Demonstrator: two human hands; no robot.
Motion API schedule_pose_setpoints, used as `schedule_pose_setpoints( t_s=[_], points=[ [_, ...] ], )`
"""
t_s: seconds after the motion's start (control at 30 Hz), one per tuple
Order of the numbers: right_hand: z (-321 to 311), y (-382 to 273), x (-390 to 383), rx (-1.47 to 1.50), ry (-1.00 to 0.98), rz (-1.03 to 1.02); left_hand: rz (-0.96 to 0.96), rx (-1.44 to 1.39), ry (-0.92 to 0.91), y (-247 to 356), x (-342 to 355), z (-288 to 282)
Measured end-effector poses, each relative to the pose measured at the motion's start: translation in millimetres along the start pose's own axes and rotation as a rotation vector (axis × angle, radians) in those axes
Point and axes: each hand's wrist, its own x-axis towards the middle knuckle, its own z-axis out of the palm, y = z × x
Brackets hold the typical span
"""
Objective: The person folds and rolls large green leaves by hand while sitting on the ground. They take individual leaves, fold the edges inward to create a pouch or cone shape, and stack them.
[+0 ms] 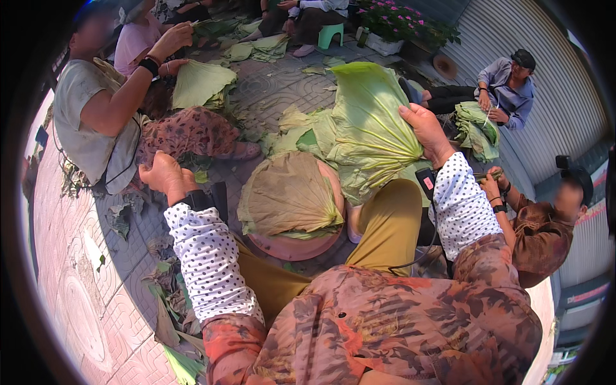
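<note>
My right hand (428, 131) grips the edge of a large pale green lotus leaf (375, 122), thumb on top. The leaf is spread like a fan, its veins running together low at its right side. Off to the left, my left hand (168, 176) is closed and raised away from the leaves; whatever it may hold is hidden. Between my knees, a stack of brownish, drying lotus leaves (289, 189) lies on a round pink basin or stool (301, 247), which the leaves largely cover. More pale leaves (298, 128) lie on the ground just beyond it.
At the left sits a person (96, 109) holding a leaf bundle (202, 83). On the right, one person (510, 90) handles a tied leaf bundle (477, 131); another (545, 224) sits nearer. Leaf scraps (170, 301) litter the paving. Farther off are a green stool (330, 35) and pink flowers (401, 19).
</note>
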Motion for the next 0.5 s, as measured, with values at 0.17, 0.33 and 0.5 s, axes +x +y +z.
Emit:
schedule_pose_setpoints(
  t_s=[0.17,0.33,0.5],
  points=[
    [7.6,1.9,14.1,0.179,-0.006,0.002,0.087,-0.074,-0.421,-15.8,-12.3,-1.5],
    [22.8,2.2,26.3,0.370,0.004,-0.061,-0.318,0.125,-1.414,-1.9,-153.4,7.6],
    [61.9,2.0,25.0,0.541,-0.105,-0.063,0.920,0.281,-1.368,-7.0,-213.0,-2.2]
  ],
)
